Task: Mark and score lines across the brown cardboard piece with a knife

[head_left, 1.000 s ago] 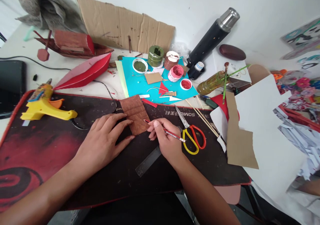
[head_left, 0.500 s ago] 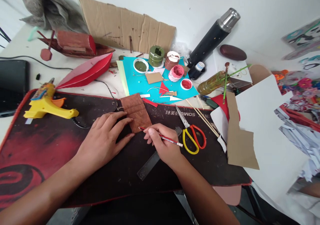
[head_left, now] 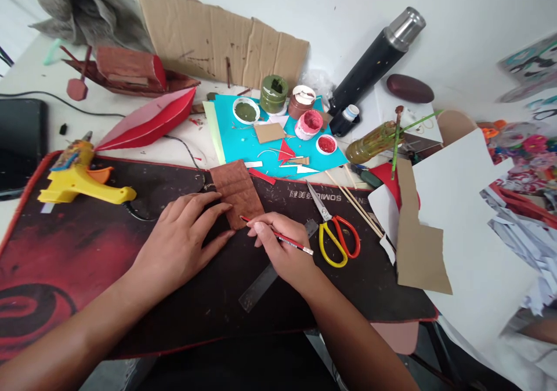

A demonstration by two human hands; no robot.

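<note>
- Ruler (head_left: 258, 288): on the dark mat (head_left: 195, 321), passing beneath the right hand (head_left: 289, 257).
- Right hand: grip pinched closed around a red pencil (head_left: 296, 244), its tip at the brown card (head_left: 239, 191), near the lower edge.
- Left hand (head_left: 180, 240): grip loosely open, fingertips at the card's left edge.
- Card: flat on the mat.
- Scissors (head_left: 333, 241): right of the right hand.
- Paint pots (head_left: 274, 94): on blue paper (head_left: 235, 147).

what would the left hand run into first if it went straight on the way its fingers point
The left hand would likely meet the brown piece first; the hand's fingers are at that piece's left edge, though touching or hovering is hard to tell.
</note>
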